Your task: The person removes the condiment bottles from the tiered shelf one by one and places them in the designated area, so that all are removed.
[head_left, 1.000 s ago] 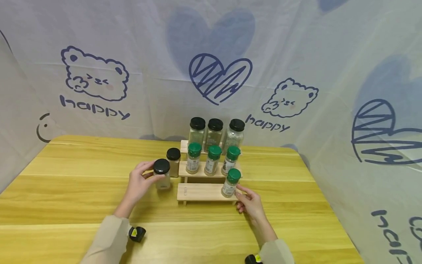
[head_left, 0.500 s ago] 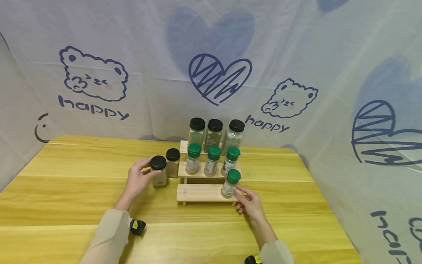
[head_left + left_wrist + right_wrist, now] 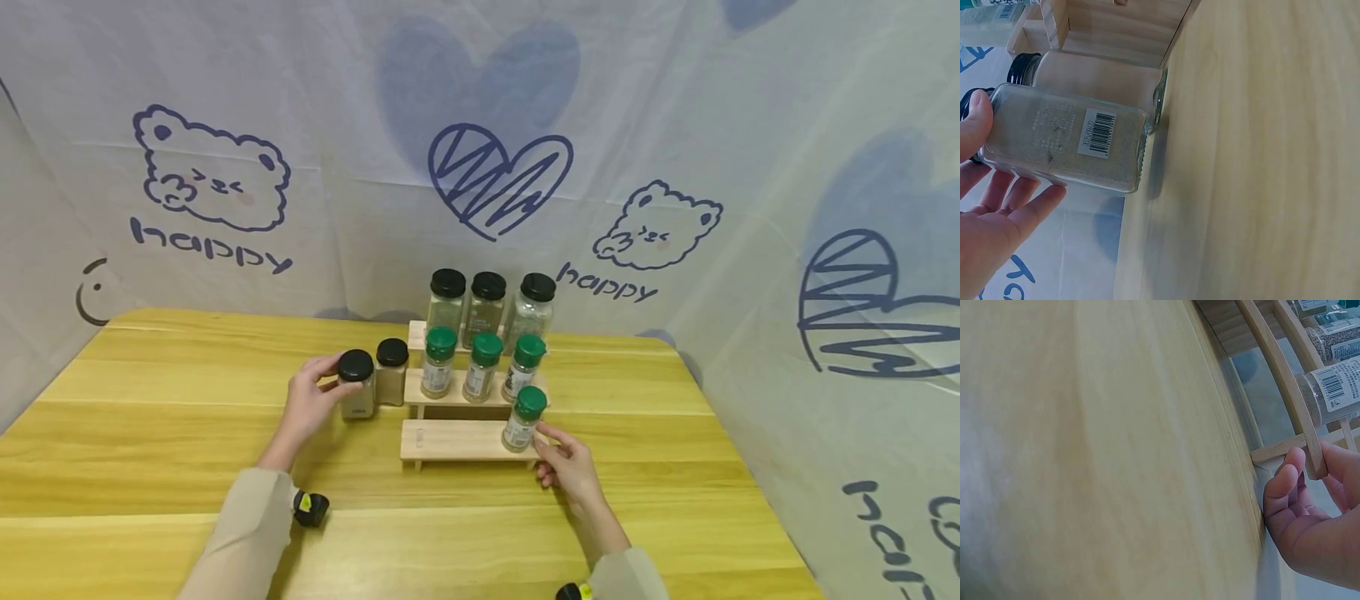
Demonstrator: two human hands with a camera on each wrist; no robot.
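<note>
My left hand [image 3: 309, 402] grips a square glass spice jar [image 3: 357, 402] with a black lid, thumb near the lid and fingers along the side. In the left wrist view this jar [image 3: 1060, 137] is upright, its barcode label facing the camera and its base close over the table. A second black-lidded jar [image 3: 392, 383] stands right beside it. At the right end of the tiered wooden rack [image 3: 450, 442], my right hand [image 3: 570, 467] pinches the end of the lowest shelf [image 3: 1285, 381]. Just beside those fingers, a green-lidded spice jar [image 3: 519, 429] stands on that shelf.
Three green-lidded jars [image 3: 478, 377] line the middle shelf. On the top shelf behind them are three taller black-lidded jars [image 3: 483, 321]. The wooden table [image 3: 420, 550] ends at a hanging printed cloth [image 3: 360, 208] at the back and right.
My left hand has carried the held jar a little left and back, beside the second black-lidded jar. My right hand stays at the rack's end.
</note>
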